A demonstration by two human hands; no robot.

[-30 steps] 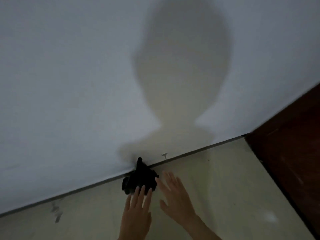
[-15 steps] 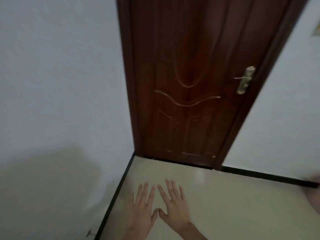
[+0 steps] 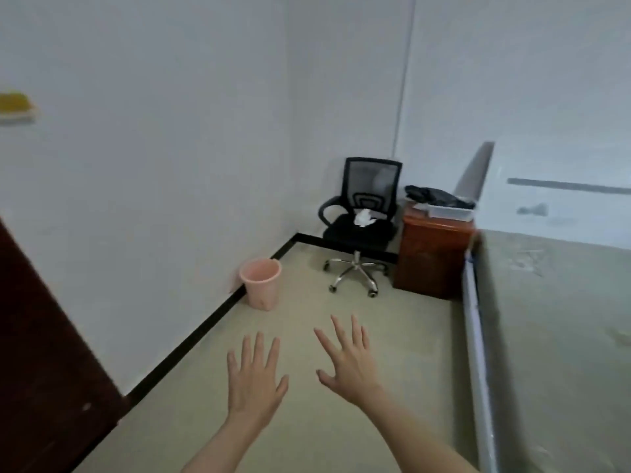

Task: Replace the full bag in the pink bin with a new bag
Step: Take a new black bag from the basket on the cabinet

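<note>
The pink bin [image 3: 261, 283] stands on the floor against the left wall, some way ahead of me, with no bag showing at its rim. My left hand [image 3: 254, 380] and my right hand [image 3: 346, 361] are held out low in front, palms down, fingers spread, both holding nothing. Dark crumpled plastic [image 3: 435, 195] that may be bags lies on a tray on the cabinet at the back right. The full black bag is out of view.
A black office chair [image 3: 362, 221] with white crumpled paper [image 3: 364, 217] on its seat stands in the far corner. Beside it is a brown cabinet [image 3: 432, 257]. A bed [image 3: 560, 336] runs along the right. A dark wooden door [image 3: 44, 363] is at the left.
The view has swung from the black bag on the floor by the wall, past the door, to the room with the pink bin. My hands stay spread and hold nothing.
</note>
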